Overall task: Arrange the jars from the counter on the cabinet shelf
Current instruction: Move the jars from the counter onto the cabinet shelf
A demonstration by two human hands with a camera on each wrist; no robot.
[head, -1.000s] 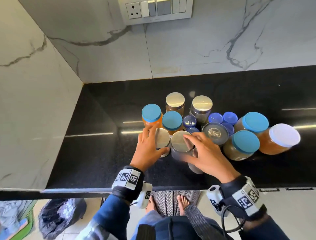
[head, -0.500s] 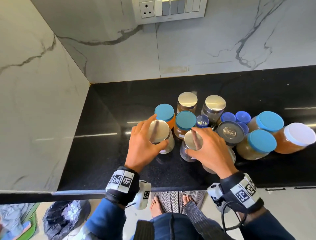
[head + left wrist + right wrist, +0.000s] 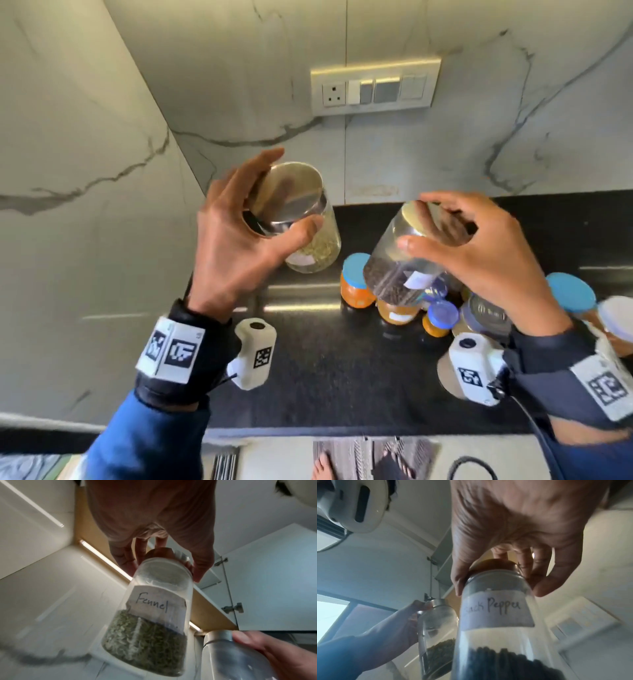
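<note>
A: What is the left hand (image 3: 236, 246) holding?
B: A clear jar labelled "Fennel" (image 3: 150, 616), gripped by its steel lid, fingers (image 3: 200, 566) curled round the rim. It hangs in the air at centre left of the head view, above the black table (image 3: 329, 377), greenish seeds in its bottom half

A: And the right hand (image 3: 479, 260)?
B: It grips the "Black Pepper" jar (image 3: 496, 622) by the lid the same way, at centre right, tilted, dark peppercorns at the bottom

A: The other jars?
B: Clustered on the table at lower right of the head view: blue-lidded jars (image 3: 356, 281) with orange contents, partly hidden behind the raised jar and wrist

A: Behind them?
B: A marble wall with a switch panel (image 3: 375, 87) at upper centre
</note>
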